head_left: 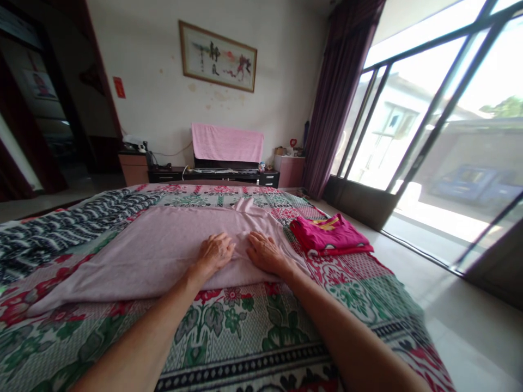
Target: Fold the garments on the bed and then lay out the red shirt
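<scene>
The pale pink garment (pixel 155 239) lies spread on the patterned cover (pixel 245 321), directly under both hands, its long axis running crosswise, roughly from 8 to 2 o'clock. Most of its length stretches away toward 9 o'clock from the left hand (pixel 216 251), the nearer one to that tapering end; the right hand (pixel 265 251) sits close to the short side. The right rests palm down, fingers loose, gripping nothing — the left's fingers curl on the fabric, and whether they pinch it I cannot tell. Folded magenta clothes (pixel 330 234) sit at 2 o'clock.
</scene>
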Demonstrator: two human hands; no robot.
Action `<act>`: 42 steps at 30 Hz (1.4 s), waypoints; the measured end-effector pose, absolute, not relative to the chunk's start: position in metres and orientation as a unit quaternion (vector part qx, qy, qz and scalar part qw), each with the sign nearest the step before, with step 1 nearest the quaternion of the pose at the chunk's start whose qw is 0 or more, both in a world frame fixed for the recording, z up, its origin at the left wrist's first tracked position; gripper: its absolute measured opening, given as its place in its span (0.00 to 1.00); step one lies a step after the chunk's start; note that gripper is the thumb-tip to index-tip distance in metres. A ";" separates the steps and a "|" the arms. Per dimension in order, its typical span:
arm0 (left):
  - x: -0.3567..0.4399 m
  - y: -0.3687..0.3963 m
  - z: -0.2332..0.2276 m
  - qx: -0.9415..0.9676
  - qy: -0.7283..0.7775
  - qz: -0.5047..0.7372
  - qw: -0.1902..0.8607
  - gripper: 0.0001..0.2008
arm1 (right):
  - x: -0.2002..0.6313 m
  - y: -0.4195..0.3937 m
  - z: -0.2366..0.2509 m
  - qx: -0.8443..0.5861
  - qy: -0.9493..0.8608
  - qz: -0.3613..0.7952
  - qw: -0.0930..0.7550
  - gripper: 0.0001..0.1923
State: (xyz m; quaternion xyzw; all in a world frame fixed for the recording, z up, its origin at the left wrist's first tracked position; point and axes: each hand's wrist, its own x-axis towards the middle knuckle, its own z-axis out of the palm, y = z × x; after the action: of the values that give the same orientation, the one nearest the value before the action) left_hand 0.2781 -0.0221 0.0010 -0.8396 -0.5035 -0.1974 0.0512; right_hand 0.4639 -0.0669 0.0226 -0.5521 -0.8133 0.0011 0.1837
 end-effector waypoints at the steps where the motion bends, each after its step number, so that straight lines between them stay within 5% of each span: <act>1: 0.278 -0.022 -0.001 -0.840 -0.506 -0.190 0.052 0.16 | 0.464 -0.067 0.021 -0.557 -0.812 0.011 0.176 0.19; 21: 0.272 -0.030 0.003 -0.826 -0.532 -0.186 0.005 0.16 | 0.467 -0.065 0.013 -0.562 -0.807 0.033 0.176 0.22; 33: 0.105 -0.030 0.016 -0.720 -0.683 -0.095 0.082 0.16 | 0.471 -0.055 0.005 -0.564 -0.808 0.029 0.169 0.25; 42: 0.062 -0.030 0.017 -0.673 -0.717 -0.179 0.023 0.15 | 0.474 -0.049 0.000 -0.568 -0.808 0.016 0.154 0.27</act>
State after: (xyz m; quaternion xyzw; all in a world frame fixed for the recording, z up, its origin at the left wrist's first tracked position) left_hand 0.0621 -0.0303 0.0170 -0.6733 -0.7170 -0.1791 0.0226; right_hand 0.4738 -0.0494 0.0003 -0.5678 -0.8085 0.0163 0.1542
